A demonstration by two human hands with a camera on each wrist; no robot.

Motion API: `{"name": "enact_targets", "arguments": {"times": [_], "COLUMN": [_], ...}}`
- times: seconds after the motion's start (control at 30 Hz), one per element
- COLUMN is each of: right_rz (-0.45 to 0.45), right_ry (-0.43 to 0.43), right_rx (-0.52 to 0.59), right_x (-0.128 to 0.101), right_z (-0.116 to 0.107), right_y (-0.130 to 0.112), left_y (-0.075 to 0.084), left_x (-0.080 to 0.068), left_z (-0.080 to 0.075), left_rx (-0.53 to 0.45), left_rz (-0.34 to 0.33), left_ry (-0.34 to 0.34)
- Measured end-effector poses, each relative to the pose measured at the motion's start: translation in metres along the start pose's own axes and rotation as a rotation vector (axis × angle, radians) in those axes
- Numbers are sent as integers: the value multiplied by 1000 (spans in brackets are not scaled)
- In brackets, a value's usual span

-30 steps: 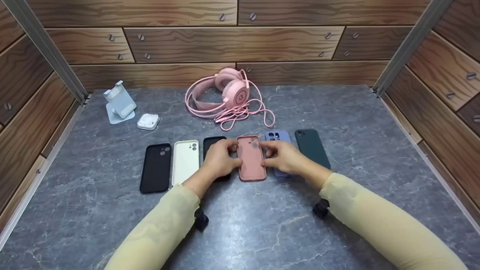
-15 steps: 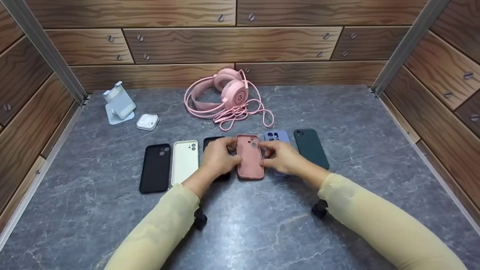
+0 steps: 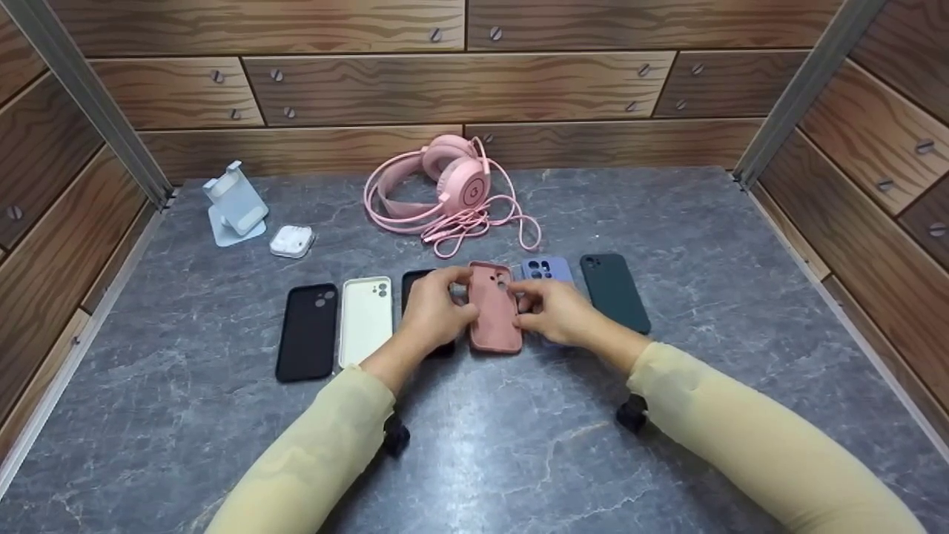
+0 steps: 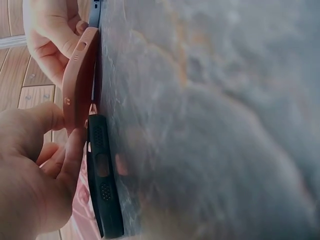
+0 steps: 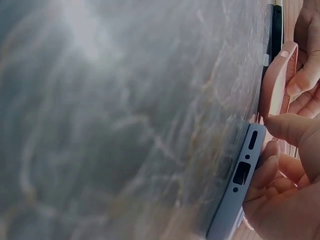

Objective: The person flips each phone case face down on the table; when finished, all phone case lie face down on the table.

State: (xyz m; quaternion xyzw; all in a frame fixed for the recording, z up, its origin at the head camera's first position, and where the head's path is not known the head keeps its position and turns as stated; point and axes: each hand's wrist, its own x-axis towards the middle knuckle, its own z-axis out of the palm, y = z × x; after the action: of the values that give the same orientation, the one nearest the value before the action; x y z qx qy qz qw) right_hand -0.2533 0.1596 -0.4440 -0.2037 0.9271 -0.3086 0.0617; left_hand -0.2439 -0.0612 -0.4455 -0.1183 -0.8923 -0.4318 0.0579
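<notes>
A pink phone case (image 3: 494, 315), its hollow side up, is held between both hands in the middle of a row of cases. My left hand (image 3: 436, 308) pinches its left edge between thumb and fingers. On the opposite edge my right hand (image 3: 560, 308) has its thumb and fingers. The case (image 4: 78, 75) is tilted, its far end lifted, as the left wrist view shows. Under the left hand lies a black phone case (image 4: 104, 175), partly covered in the head view. A lavender phone case (image 5: 239, 187) lies beneath the right hand, also partly hidden.
Further left lie a cream phone case (image 3: 367, 319) and another black case (image 3: 307, 334); a dark green case (image 3: 617, 293) ends the row at right. Behind stand pink headphones (image 3: 463, 182) with a coiled cable, boxed white earphones (image 3: 292, 242) and a light-blue phone stand (image 3: 237, 204).
Between my two hands the pink case has shifted slightly away from me, and its far end has risen. Both hands keep their hold almost in place; the other cases have not moved.
</notes>
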Motion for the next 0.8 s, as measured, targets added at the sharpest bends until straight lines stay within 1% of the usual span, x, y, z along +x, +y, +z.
{"name": "enact_targets", "arguments": {"times": [0.3, 0.47, 0.67, 0.73, 0.8], "right_rz": [24, 33, 33, 31, 32], "right_ry": [-13, -25, -27, -24, -22], "right_rx": [38, 51, 64, 67, 68], "right_x": [0, 0, 1, 1, 1], "right_z": [0, -1, 0, 0, 0], "right_y": [-1, -1, 1, 2, 2], "left_y": [-1, -1, -2, -4, -4], "left_x": [-2, -1, 0, 0, 0], "left_z": [1, 3, 4, 3, 2], "left_rx": [-243, -367, -581, -627, -650], "left_rz": [-105, -141, -174, -184, -186], "left_ry": [-18, -34, -95, -115, -131]}}
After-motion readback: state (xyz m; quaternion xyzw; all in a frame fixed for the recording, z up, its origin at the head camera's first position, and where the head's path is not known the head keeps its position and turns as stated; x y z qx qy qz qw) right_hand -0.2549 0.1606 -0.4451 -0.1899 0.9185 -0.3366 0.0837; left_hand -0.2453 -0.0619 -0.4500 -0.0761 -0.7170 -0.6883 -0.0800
